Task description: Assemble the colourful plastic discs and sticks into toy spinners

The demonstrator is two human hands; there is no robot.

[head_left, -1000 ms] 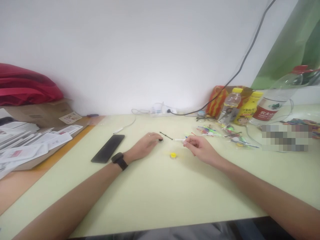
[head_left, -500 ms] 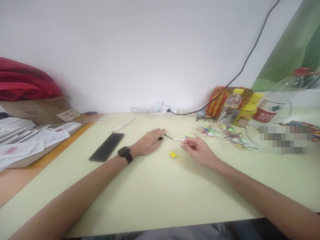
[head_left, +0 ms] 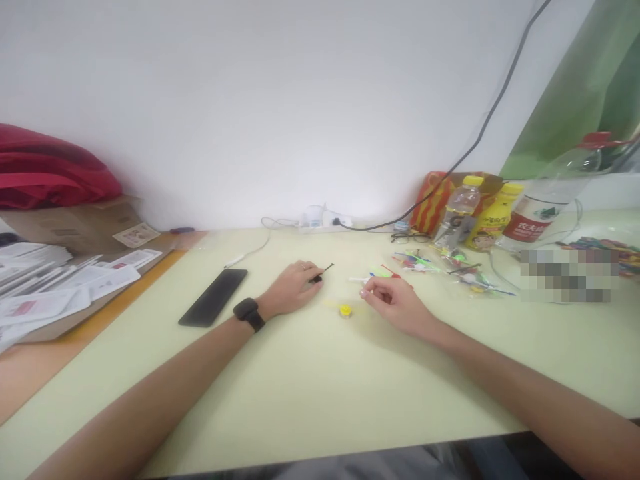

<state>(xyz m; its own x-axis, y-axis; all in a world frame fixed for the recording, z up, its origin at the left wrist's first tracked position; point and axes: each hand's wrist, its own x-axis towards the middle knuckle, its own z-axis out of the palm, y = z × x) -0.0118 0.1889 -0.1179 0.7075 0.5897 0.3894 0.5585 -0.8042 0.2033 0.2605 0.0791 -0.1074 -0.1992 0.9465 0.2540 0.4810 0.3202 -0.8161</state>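
Note:
My left hand (head_left: 293,288), with a black watch on the wrist, rests on the pale yellow table (head_left: 310,387), its fingers pinched on a thin black stick (head_left: 323,272) that points up and to the right. My right hand (head_left: 395,301) lies a little to the right, fingers curled around a small white stick (head_left: 361,281) whose end pokes out to the left. A small yellow round piece (head_left: 345,310) lies on the table between the two hands, touching neither.
A black phone (head_left: 215,297) lies left of my left hand. Coloured sticks in clear bags (head_left: 440,267) lie behind my right hand, with bottles (head_left: 463,213) and a large water jug (head_left: 545,207) beyond. Papers (head_left: 55,287) and a box are at far left. A power strip (head_left: 320,220) sits by the wall.
My left hand, flat on the table half a second ago, has closed on the black stick and lifted its end. My right hand has stayed in place.

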